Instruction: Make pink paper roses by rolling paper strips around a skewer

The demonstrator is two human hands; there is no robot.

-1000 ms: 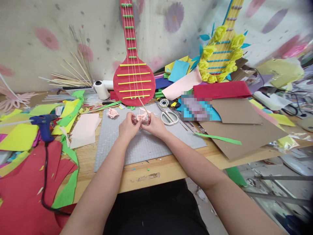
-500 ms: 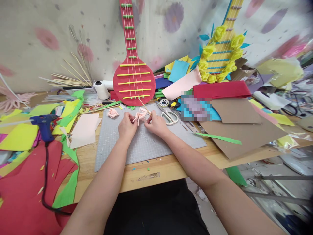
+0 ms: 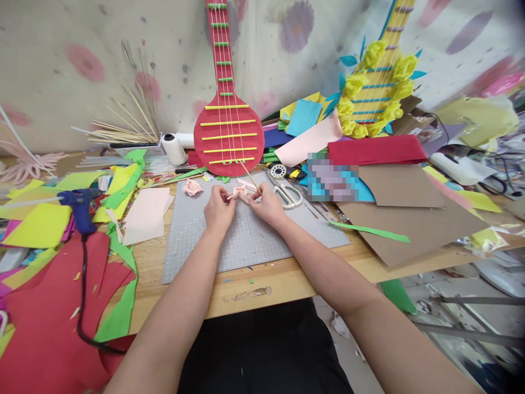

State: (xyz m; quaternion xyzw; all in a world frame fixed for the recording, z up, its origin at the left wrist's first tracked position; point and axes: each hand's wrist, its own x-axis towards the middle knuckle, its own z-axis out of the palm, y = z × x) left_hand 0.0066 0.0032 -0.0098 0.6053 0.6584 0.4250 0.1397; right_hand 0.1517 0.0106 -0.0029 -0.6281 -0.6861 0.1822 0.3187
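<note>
Grey mat (image 3: 256, 249): underlying the work. Left hand (image 3: 219, 210): pinching pink paper (image 3: 241, 193) near the mat's far edge, folds seemingly being shaped. Right hand (image 3: 268, 207): grasping a thin stick (image 3: 249, 174); next move likely calling for gentle, two-sided pinching.

two hands (image 3: 219, 209) (image 3: 267, 206), two bunched pink papers (image 3: 192, 188) (image 3: 241, 192), two stringed instruments (image 3: 228, 130) (image 3: 372, 94), one glue gun (image 3: 81, 209)
</note>
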